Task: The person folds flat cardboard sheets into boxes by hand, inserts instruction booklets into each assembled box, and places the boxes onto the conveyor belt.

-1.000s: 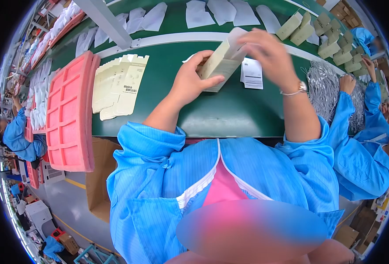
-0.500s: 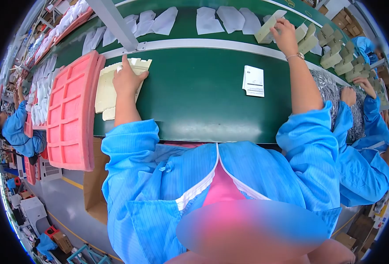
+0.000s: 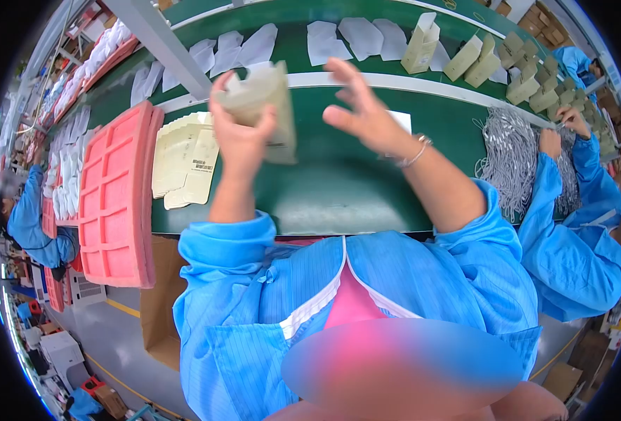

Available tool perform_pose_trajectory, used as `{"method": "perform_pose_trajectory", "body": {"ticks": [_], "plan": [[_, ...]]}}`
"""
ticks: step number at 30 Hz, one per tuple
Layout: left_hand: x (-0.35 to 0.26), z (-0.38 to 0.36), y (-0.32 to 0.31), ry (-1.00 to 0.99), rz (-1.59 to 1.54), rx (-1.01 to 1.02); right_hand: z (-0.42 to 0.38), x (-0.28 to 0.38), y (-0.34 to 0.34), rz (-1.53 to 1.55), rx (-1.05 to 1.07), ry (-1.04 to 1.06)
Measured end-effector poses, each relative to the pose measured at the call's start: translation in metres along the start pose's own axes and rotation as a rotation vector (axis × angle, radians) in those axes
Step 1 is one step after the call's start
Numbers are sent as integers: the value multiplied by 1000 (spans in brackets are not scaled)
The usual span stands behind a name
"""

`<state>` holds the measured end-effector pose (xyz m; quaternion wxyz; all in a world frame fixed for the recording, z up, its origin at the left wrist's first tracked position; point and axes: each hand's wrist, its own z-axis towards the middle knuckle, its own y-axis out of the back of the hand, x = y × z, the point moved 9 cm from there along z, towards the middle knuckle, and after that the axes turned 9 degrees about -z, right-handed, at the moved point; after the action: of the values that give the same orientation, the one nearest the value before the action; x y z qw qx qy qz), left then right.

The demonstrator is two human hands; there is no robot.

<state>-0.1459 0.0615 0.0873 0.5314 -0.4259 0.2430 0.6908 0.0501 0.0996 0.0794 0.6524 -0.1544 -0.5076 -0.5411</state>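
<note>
My left hand (image 3: 243, 133) grips a pale cream cardboard box (image 3: 275, 116) that is popped open, held above the green table. Its edges are a little blurred. To the right of the box, apart from it, is my right hand (image 3: 363, 109), empty with its fingers spread. Flattened cream boxes (image 3: 184, 158) lie in a fanned stack left of my left forearm. A white paper stack (image 3: 400, 121) is partly hidden behind my right hand. Beyond the rail, an upright cream box (image 3: 420, 45) stands on the green belt.
Pink foam trays (image 3: 117, 200) stand on the left. A white metal rail (image 3: 394, 83) and a slanted post (image 3: 159, 42) cross the bench. White pouches (image 3: 361, 38) line the belt. At right, a co-worker's hands (image 3: 562, 130) are by grey cords (image 3: 508, 158).
My left hand has lifted a cream box off the flat stack, and it is now opened out. My right hand has left the upright box on the belt and moved left and nearer.
</note>
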Motion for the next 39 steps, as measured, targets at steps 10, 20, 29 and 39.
{"method": "perform_pose_trajectory", "body": {"ticks": [10,20,29,39], "plan": [[-47,-54,-70,-428,-247,102,-25,45,-26,492,-185,145],[-36,-52,-77,-216,-471,244,-26,35,-24,672,-208,86],[-39,-62,-73,-453,-320,247,-28,38,-27,727,-246,134],[21,-45,-77,289,-993,34,-32,32,10,496,-323,273]]}}
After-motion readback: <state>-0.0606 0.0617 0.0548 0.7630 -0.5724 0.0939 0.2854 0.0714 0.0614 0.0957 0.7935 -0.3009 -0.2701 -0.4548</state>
